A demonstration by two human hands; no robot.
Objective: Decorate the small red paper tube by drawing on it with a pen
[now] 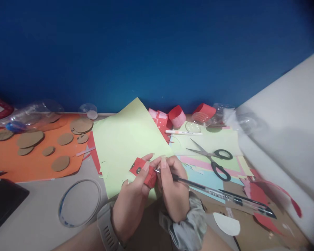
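My left hand [133, 199] pinches a small red folded paper piece [139, 163] between thumb and fingers. Dark spots with tiny light dots, like drawn eyes, show on its face. A pen [196, 185] with a clear barrel sits in my right hand [174, 191], its metal tip at the right edge of the red paper; whether it touches cannot be made out. Beneath both hands lies a large pale green paper sheet [128, 136]. Black-handled scissors [211, 156] rest with parted blades to the right of my right hand.
Cardboard discs [30, 139] lie on orange paper [42, 172] at left, near a phone [6, 202] and a clear ring [80, 203]. A white marker [183, 132], red paper rings [177, 116] and plastic pieces stand along the blue wall [157, 52]. Red scraps [267, 209] lie at right.
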